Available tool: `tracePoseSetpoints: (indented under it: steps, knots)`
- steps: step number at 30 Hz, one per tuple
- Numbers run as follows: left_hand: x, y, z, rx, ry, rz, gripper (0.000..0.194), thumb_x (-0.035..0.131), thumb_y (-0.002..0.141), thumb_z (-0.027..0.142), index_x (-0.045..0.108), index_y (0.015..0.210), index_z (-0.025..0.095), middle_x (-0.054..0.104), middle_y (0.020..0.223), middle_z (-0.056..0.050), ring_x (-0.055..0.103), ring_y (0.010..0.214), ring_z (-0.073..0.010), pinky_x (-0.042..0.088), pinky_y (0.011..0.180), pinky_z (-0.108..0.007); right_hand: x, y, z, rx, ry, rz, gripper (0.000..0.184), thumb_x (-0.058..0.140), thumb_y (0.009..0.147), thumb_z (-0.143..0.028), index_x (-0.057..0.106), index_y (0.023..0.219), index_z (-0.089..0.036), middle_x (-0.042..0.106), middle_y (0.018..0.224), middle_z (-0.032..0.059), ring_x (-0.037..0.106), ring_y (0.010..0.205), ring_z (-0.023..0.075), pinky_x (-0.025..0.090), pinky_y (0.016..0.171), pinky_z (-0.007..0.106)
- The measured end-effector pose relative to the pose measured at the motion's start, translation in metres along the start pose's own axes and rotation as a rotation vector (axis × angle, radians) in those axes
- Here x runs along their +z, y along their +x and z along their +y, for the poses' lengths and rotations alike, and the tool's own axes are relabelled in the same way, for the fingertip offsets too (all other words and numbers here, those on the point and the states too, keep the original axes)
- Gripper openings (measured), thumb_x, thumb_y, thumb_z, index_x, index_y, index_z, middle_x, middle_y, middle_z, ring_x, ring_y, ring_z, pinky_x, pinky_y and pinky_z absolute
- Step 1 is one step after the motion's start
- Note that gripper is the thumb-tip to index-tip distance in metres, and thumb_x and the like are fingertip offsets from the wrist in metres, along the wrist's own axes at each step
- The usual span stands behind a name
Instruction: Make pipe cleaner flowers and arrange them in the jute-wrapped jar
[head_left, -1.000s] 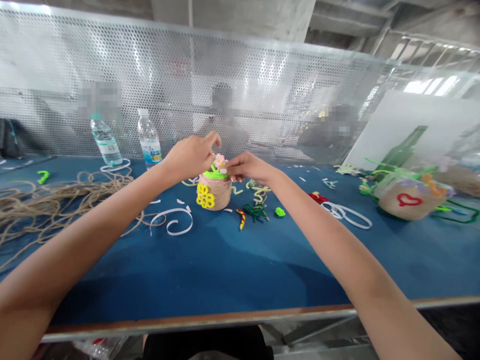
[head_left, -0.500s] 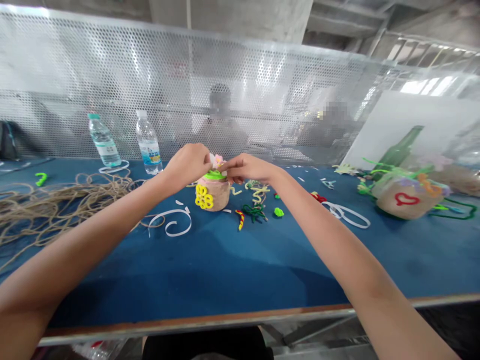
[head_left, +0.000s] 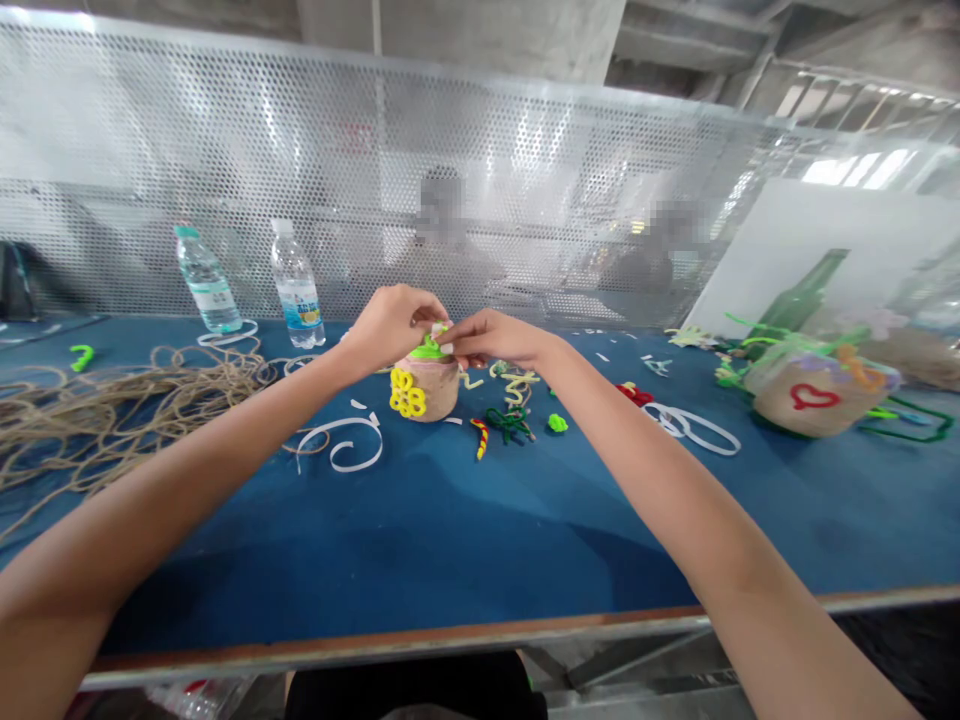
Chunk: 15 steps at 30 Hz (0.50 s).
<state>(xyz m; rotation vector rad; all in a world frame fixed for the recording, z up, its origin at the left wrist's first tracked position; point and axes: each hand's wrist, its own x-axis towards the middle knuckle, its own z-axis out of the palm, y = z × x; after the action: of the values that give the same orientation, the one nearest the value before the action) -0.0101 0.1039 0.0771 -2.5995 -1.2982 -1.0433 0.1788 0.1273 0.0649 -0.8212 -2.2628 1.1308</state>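
Note:
A twine-wrapped jar (head_left: 429, 394) stands on the blue table (head_left: 450, 540), with a yellow pipe-cleaner flower (head_left: 407, 393) on its near side and a bright green pipe-cleaner coil (head_left: 429, 349) on top. My left hand (head_left: 390, 327) curls over the jar's top from the left. My right hand (head_left: 491, 338) reaches in from the right. Their fingertips meet around a small pipe-cleaner flower (head_left: 439, 328) above the green coil, hiding most of it.
Loose jute twine (head_left: 112, 420) lies at the left, near several pipe-cleaner scraps and white paper curls (head_left: 337, 445). Two water bottles (head_left: 296, 285) stand behind. A heart-decorated wrapped jar (head_left: 814, 400) and green glass bottle (head_left: 799, 290) sit at right. Perforated metal fencing backs the table, with people beyond.
The pink flower was visible between my hands earlier; my fingers now cover most of it. My left hand has moved right and closed over the jar's top.

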Motion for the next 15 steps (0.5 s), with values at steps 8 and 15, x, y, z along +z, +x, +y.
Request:
tracePoseSetpoints:
  steps: [8,15]
  knots:
    - [-0.001,0.001,-0.007,0.197,-0.043,-0.010,0.025,0.049,0.075,0.012,0.070,0.084,0.019,0.072,0.081,-0.001,0.064,0.076,-0.0128,0.048,0.073,-0.023,-0.001,-0.003,-0.002,0.045,0.075,-0.016,0.019,0.064,0.078,-0.022,0.071,0.092,-0.012,0.061,0.056,-0.0019,0.047,0.049,0.0054,0.034,0.045,0.017]
    - [-0.005,0.002,-0.012,0.369,-0.058,-0.059,0.022,0.050,0.078,0.013,0.071,0.079,0.020,0.071,0.088,-0.002,0.063,0.082,-0.0129,0.046,0.074,-0.023,0.001,-0.003,0.004,0.062,0.141,-0.012,0.011,0.062,0.080,-0.020,0.065,0.075,-0.012,0.055,0.051,-0.0037,0.040,0.044,0.0037,0.030,0.041,0.017]
